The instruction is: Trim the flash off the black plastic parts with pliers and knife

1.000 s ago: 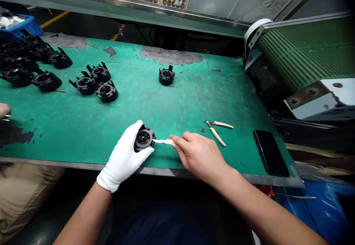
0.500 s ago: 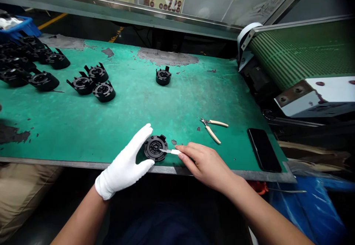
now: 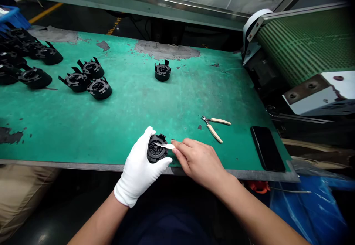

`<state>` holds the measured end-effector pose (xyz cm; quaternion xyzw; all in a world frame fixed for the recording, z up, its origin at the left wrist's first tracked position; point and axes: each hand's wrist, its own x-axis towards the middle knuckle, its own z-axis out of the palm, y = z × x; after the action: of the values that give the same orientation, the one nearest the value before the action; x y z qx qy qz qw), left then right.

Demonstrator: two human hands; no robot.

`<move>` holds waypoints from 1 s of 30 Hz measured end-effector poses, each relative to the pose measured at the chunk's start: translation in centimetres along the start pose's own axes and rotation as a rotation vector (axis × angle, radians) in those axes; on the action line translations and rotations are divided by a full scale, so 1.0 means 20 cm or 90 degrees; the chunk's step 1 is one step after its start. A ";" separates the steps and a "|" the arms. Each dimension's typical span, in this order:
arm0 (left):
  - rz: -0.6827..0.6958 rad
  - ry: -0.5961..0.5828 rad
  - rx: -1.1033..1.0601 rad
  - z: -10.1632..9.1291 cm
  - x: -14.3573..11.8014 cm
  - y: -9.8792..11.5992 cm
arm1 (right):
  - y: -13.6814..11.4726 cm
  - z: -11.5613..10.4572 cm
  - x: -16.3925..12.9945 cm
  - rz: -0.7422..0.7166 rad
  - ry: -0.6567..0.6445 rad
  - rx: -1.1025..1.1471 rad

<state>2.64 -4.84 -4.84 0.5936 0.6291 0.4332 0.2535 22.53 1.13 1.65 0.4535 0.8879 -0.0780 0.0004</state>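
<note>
Black round plastic part (image 3: 156, 149), ribbed and ringed on its face, sat near the front edge of the green work mat (image 3: 133, 112) in the head view, held just above the mat. The left hand (image 3: 140, 167), in a white glove, was curled around the part, thumb below it and fingers over its top left rim. The right hand (image 3: 198, 160), bare, pinched a small pale-handled blade (image 3: 165, 146) between thumb and fingers, and the blade's tip rested on the face of the part near its centre.

To the right of the hands, a pair of small cutters (image 3: 215, 125) with cream handles lay on the mat, jaws pointing left. Further right, a black phone (image 3: 267, 148) lay flat near the mat's corner. A single black part (image 3: 162, 71) stood alone toward the back of the mat. At the left, three similar parts (image 3: 87, 80) sat clustered together, with a larger heap of black parts (image 3: 22, 62) beyond them by the edge of the picture. A green ribbed conveyor belt (image 3: 299, 45) rose at the right side of the bench.
</note>
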 end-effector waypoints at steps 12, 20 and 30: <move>0.001 0.008 0.023 0.01 0.00 0.00 | -0.06 -0.11 -0.01 -0.013 -0.002 -0.094; 0.010 0.014 0.022 0.02 0.00 0.00 | -0.03 -0.11 0.01 -0.024 -0.020 -0.049; 0.032 0.025 0.037 0.01 0.01 0.00 | -0.05 -0.12 0.02 -0.008 -0.014 -0.088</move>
<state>2.81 -4.63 -4.91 0.6078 0.6311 0.4325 0.2127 21.68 1.17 4.14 0.4460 0.8938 -0.0214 0.0410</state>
